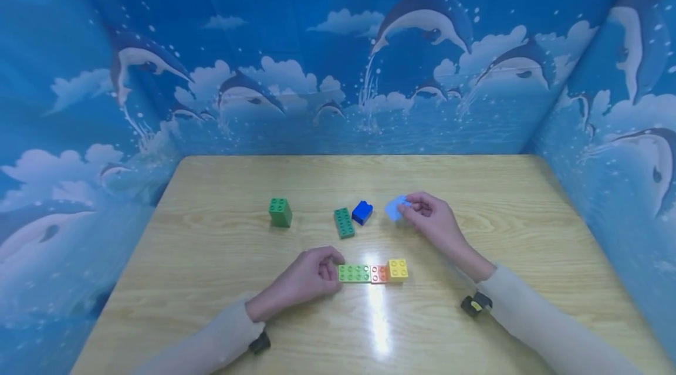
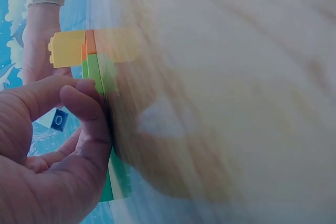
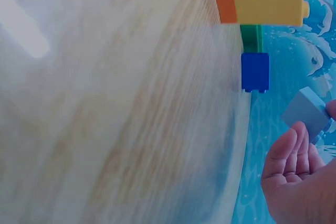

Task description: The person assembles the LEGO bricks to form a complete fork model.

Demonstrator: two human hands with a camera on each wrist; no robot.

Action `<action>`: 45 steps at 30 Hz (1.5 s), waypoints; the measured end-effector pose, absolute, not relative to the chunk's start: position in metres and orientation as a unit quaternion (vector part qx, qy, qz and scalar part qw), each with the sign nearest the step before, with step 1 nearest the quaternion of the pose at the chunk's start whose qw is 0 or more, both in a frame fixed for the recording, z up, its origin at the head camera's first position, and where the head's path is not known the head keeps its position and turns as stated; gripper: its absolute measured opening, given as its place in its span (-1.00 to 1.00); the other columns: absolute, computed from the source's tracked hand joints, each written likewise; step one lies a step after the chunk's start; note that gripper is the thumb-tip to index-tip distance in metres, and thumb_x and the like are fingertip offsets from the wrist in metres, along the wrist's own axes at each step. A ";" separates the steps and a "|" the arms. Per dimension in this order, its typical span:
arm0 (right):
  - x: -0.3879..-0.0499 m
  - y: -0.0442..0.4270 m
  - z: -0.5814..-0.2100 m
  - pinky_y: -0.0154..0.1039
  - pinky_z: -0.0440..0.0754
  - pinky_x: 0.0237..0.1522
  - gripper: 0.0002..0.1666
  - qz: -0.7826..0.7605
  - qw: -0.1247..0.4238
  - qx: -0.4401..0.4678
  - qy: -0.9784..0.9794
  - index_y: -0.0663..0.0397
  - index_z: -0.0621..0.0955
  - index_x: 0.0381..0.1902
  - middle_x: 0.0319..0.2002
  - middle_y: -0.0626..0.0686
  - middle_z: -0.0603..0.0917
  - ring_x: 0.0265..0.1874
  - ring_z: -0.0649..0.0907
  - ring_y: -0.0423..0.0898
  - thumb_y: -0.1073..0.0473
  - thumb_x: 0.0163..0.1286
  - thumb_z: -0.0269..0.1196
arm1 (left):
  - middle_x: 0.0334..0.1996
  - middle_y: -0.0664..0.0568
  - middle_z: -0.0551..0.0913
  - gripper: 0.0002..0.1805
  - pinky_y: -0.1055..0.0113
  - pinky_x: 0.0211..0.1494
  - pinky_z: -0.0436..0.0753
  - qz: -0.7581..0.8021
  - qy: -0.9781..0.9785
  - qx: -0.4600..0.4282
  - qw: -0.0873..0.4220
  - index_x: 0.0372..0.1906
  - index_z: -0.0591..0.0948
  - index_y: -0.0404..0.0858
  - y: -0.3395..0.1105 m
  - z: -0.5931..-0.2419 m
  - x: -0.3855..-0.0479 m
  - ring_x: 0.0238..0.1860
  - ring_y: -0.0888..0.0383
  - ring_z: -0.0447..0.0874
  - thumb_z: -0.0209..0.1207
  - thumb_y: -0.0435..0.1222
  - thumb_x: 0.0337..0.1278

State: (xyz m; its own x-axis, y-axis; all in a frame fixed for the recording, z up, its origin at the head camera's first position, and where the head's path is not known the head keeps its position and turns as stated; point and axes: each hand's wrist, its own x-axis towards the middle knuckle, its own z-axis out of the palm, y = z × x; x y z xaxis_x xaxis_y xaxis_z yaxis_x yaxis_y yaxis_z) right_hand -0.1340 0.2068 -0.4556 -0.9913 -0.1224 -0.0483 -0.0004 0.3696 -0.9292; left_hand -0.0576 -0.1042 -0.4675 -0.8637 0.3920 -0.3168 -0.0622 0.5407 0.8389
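Observation:
My left hand (image 1: 308, 274) pinches the left end of a joined row: a light green brick (image 1: 354, 273), an orange brick (image 1: 378, 274) and a taller yellow brick (image 1: 398, 270) at the right end. In the left wrist view, thumb and finger of the left hand (image 2: 63, 135) meet at the light green brick (image 2: 93, 69). Behind the row, my right hand (image 1: 435, 222) holds a light blue brick (image 1: 395, 209) between thumb and fingers. The right wrist view shows this light blue brick (image 3: 307, 111) tilted and raised in the right hand (image 3: 299, 177).
A dark blue brick (image 1: 362, 212) lies beside a flat dark green brick (image 1: 344, 223), behind the row. Farther left a tall green block (image 1: 280, 212) stands upright. Curtains with dolphins (image 1: 338, 81) rise behind and beside the wooden table (image 1: 222, 187).

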 end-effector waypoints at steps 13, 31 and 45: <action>-0.113 0.204 -0.446 -0.40 0.69 -0.16 -0.54 -0.567 0.036 -0.084 0.818 0.28 0.69 0.21 -0.08 0.15 0.66 -0.15 0.64 -0.04 0.24 0.43 0.52 | -0.30 0.09 0.68 -0.53 0.30 -0.26 0.73 0.459 0.850 0.100 0.238 0.15 0.69 -0.23 -0.105 -0.469 -0.057 -0.31 0.12 0.70 0.54 -0.42 0.12; -0.087 0.197 -0.450 -0.24 0.78 -0.13 -0.56 -0.544 0.076 -0.143 0.823 0.17 0.72 0.19 -0.15 0.04 0.73 -0.18 0.72 0.00 0.19 0.42 0.54 | -0.30 0.07 0.69 -0.56 0.30 -0.26 0.74 0.472 0.841 0.108 0.240 0.12 0.70 -0.28 -0.102 -0.469 -0.055 -0.31 0.11 0.69 0.48 -0.50 0.09; -0.071 0.185 -0.448 0.12 0.73 0.15 -0.55 -0.469 0.067 -0.227 0.851 -0.15 0.77 0.13 0.03 -0.27 0.76 0.06 0.70 -0.11 0.11 0.30 0.62 | -0.31 0.07 0.68 -0.57 0.30 -0.26 0.72 0.467 0.843 0.114 0.240 0.11 0.70 -0.26 -0.103 -0.469 -0.057 -0.32 0.11 0.68 0.50 -0.47 0.11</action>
State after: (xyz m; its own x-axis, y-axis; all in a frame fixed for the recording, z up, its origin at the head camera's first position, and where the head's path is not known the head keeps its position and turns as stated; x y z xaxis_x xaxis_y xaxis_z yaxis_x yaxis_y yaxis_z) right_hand -0.0712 0.1850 -0.4477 -0.8883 -0.4487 0.0984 -0.3228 0.4574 -0.8286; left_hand -0.0575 -0.1035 -0.4688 -0.8588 0.4160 -0.2989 -0.0325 0.5381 0.8422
